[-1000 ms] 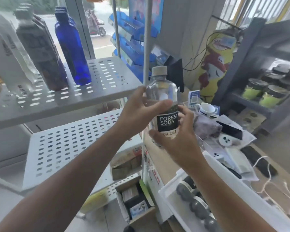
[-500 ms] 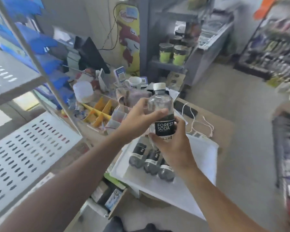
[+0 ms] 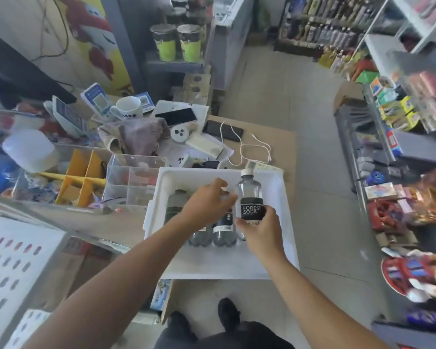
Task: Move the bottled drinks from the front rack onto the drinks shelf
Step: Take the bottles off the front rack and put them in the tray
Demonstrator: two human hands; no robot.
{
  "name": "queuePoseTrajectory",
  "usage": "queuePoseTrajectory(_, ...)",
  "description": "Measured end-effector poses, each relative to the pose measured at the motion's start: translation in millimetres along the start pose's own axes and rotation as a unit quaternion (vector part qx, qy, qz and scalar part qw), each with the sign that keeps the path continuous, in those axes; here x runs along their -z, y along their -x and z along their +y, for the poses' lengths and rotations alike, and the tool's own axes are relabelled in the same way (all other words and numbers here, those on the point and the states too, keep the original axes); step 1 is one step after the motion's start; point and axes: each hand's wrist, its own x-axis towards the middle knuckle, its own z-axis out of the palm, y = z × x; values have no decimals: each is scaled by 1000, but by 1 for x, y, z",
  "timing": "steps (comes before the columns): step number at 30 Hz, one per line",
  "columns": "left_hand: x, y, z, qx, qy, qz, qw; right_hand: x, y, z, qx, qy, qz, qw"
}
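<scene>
Bottled drinks (image 3: 222, 222) are shown lying in a white tray (image 3: 275, 248); 1 bottle (image 3: 251, 197) is gripped upright by the right hand (image 3: 261, 230). The left hand (image 3: 207, 205), fingers loosely spread, is reached over them; contact cannot be told. A low grip risks tipping the bottle.

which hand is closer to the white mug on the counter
Left. The left hand reaches over the bottles lying in the white tray, on the side of the white mug. The right hand holds the upright soda bottle farther right.
</scene>
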Motion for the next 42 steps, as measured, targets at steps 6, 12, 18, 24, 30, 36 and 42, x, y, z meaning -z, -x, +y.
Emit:
queuePoseTrajectory(6,-21,6,-23,-55,-216,-13,975,-12,-11,31,-83,82,18,993)
queuePoseTrajectory(12,-32,14,-32,-72,-258,-16,963,-25,-27,30,-82,134,26,987)
queuePoseTrajectory(18,-38,18,-41,-53,-248,-8,967,-31,-28,38,-84,130,25,988)
queuePoseTrajectory(24,-45,22,-44,-36,-252,0,967,-27,-32,35,-77,141,-15,987)
queuePoseTrajectory(30,-45,22,-37,-28,-251,23,967,-17,-32,32,-55,190,-66,978)
queuePoseTrajectory(36,-25,27,-30,21,-231,84,969,-7,-26,-8,99,262,-126,952)
queuePoseTrajectory(42,22,51,-31,57,-242,197,948,-13,-16,-92,295,332,-174,879)
